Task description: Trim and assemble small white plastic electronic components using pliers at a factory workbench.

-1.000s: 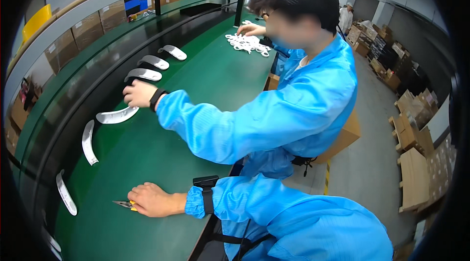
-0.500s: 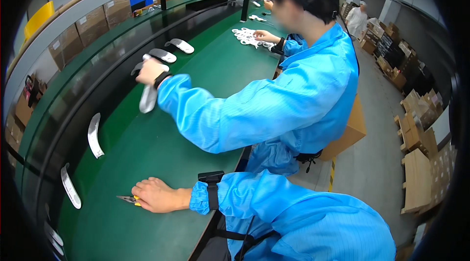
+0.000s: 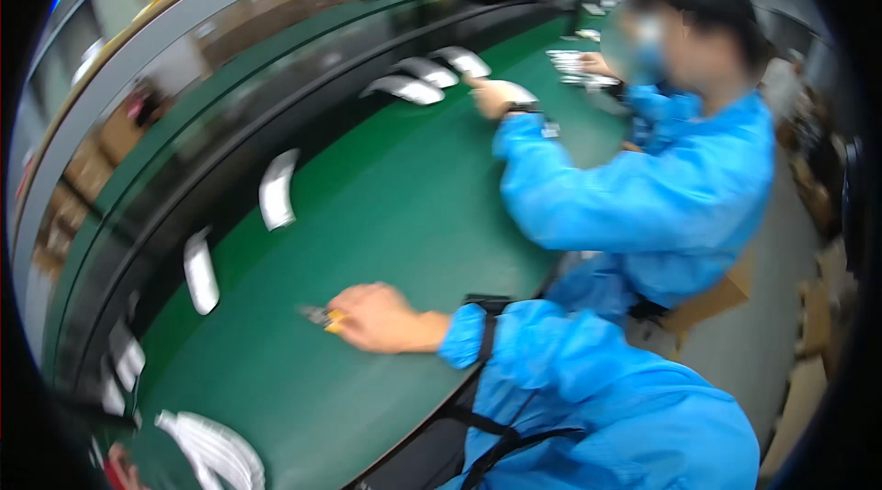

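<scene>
A: In the right hand (image 3: pixel 375 317), what?
B: Pliers (image 3: pixel 323 316), fingers clamped round their yellow handle, over the green bench (image 3: pixel 367 205). Left hand: fingers, cannot tell.
A: Beyond?
B: Curved white pieces (image 3: pixel 277 191) along the back; co-worker's hand (image 3: pixel 494 99) at one, contact blurred.

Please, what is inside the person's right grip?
Pliers with yellow handles; their blurred metal tip shows outside. The right grip covers most of the handles, so their ends are hidden.

A long green worktable (image 3: pixel 395 214) and cardboard boxes (image 3: pixel 718 299) suggest a factory workshop.
</scene>
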{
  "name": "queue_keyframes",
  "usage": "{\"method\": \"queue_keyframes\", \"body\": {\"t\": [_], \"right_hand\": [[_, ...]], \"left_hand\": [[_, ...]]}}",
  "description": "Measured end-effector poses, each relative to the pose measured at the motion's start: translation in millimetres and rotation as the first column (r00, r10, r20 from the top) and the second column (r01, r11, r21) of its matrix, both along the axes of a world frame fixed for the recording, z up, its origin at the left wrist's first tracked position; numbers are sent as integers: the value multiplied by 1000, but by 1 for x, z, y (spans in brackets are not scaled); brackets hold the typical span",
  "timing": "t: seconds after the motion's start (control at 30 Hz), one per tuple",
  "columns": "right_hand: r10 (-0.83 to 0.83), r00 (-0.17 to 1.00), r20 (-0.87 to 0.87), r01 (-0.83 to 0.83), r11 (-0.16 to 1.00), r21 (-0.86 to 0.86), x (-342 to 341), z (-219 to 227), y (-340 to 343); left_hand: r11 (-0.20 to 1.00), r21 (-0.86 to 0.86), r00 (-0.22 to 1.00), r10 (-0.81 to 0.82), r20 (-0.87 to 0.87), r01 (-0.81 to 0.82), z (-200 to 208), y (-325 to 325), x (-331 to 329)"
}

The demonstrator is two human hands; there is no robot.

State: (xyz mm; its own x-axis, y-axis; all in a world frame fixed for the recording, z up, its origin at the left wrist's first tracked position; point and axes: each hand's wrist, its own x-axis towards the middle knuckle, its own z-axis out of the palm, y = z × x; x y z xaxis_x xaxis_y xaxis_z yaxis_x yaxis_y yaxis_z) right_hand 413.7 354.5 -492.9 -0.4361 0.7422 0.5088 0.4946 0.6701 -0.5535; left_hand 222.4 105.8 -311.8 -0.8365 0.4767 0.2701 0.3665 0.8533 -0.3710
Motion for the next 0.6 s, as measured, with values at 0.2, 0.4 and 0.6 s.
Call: {"method": "queue_keyframes", "body": {"t": [0.2,0.4,0.6], "right_hand": [[-7,952,306,-1,1000,24,14,23,-10],[39,902,431,-38,999,-11,10,32,-21],[48,919,390,-13,996,-90,15,29,-26]], "left_hand": [[476,790,437,-849,297,386,-87,23,-63],[533,577,638,-769,26,619,-112,35,-93],[696,370,753,-658,-15,615,-127,34,-108]]}}
